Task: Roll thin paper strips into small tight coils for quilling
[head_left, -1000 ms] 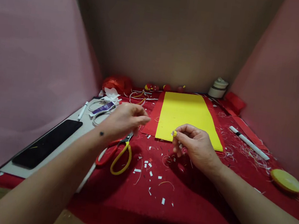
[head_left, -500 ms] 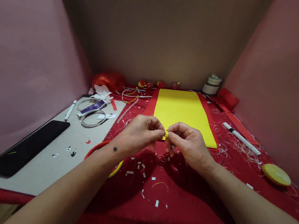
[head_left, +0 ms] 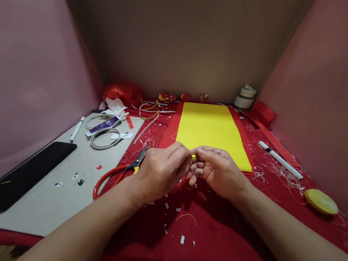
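A small yellow corrugated paper piece [head_left: 193,157] shows between my fingertips, mostly covered by them. My right hand [head_left: 218,167] pinches it from the right, thumb on top and the other fingers curled below. My left hand [head_left: 167,170] is closed with its back turned up and its fingertips at the piece's left side, largely hidden. Just behind both hands lies a stack of yellow corrugated sheets [head_left: 212,127] on red sheets [head_left: 170,132]. Left of my left wrist are red-and-yellow handled scissors [head_left: 127,170], blades partly apart.
On the left, a grey board [head_left: 45,199] carries a black phone-like slab [head_left: 25,175], a white marker [head_left: 77,129] and grey rings [head_left: 105,139]. To the right are another white marker [head_left: 280,159] and a yellow disc [head_left: 321,202]. Paper scraps litter the red cloth [head_left: 210,245].
My left hand has rolled over, so its back now faces up and covers its fingertips. The scissors' blades have come into sight. My right hand keeps its pinch, fingers slightly more closed together.
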### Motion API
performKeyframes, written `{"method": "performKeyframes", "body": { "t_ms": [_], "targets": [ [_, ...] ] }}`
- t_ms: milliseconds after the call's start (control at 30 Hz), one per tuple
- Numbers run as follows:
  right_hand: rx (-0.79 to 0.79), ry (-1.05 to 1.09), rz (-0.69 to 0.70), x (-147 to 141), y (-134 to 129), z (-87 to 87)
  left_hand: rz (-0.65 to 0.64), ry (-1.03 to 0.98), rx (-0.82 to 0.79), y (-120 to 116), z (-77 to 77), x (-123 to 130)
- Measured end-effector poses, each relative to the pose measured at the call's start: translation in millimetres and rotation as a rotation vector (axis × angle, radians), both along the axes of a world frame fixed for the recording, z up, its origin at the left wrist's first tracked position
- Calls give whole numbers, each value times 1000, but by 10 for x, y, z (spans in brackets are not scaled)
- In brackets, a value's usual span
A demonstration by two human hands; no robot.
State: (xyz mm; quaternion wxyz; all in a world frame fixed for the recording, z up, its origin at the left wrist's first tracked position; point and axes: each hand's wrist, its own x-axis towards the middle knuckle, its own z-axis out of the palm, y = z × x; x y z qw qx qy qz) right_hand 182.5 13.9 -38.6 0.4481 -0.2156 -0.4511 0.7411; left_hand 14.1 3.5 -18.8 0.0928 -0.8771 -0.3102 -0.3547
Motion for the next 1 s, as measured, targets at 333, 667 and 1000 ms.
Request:
{"method": "performKeyframes", "body": {
  "t_ms": [333, 667, 1000],
  "targets": [
    [29, -11, 11, 22, 10, -34, 28, 72, 102, 10, -30, -9],
    [-13, -52, -31, 22, 8, -6, 21, -53, 30, 47, -51, -10],
    [-29, -100, -17, -11, -8, -9, 58, -151, -32, 13, -49, 11]
  ]
}}
